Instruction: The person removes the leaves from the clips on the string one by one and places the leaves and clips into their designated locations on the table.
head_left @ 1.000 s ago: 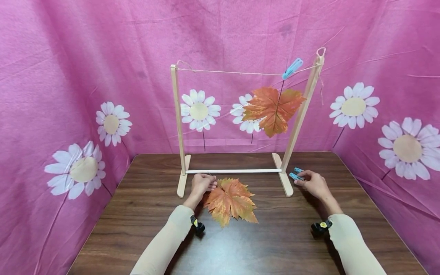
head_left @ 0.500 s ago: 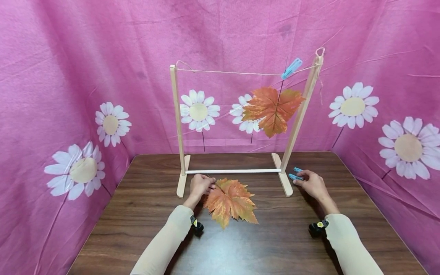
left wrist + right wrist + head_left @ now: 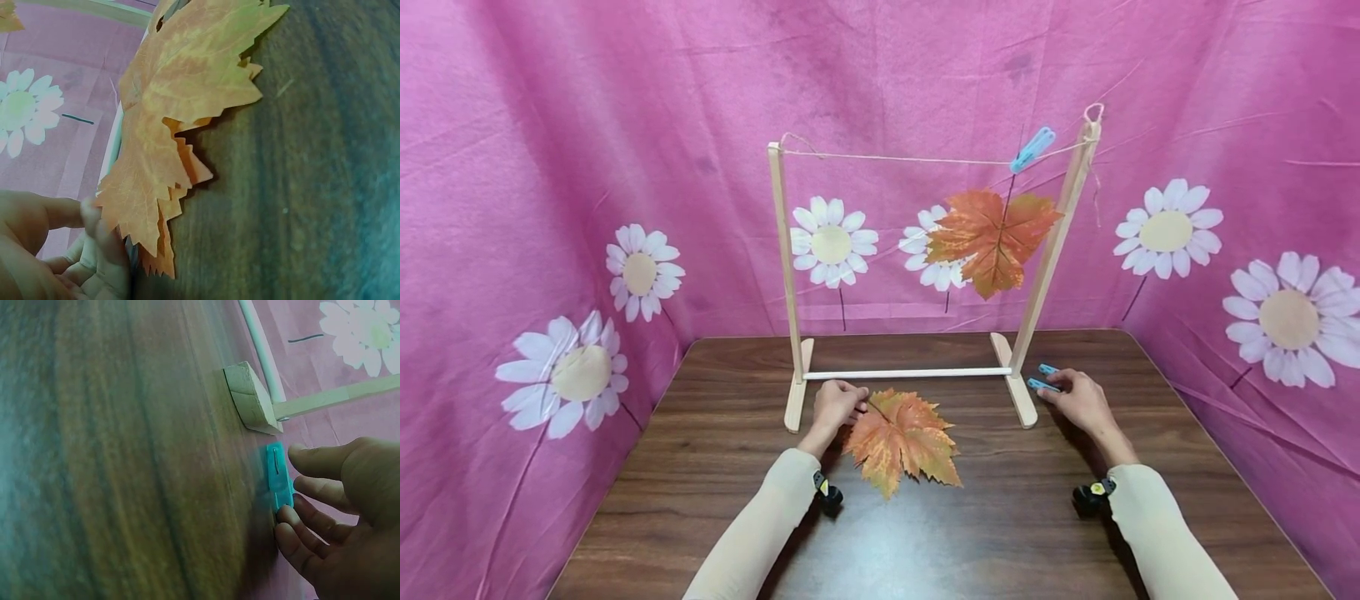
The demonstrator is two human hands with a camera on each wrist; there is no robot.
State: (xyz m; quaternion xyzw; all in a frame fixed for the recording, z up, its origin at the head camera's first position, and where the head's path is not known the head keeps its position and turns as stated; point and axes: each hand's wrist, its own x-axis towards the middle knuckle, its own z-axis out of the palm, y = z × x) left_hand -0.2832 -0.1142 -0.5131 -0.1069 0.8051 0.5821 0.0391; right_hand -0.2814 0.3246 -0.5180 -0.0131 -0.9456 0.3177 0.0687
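While the layered orange leaf [image 3: 904, 446] lies on the table [image 3: 1000, 517] before the wooden frame [image 3: 787, 267], I see the left hand [image 3: 838, 404] pinching its stem side, presumably to steady it without covering the blade. Farther right, the right hand [image 3: 1084, 402] has thumb and forefinger parted beside two blue pegs [image 3: 1037, 383], a spread that would suit small clips; I see neither gripped. Above, the upper peg [image 3: 1032, 150] fixes a second leaf [image 3: 996, 242] to the string [image 3: 910, 157] by its stem, so the blade hangs freely.
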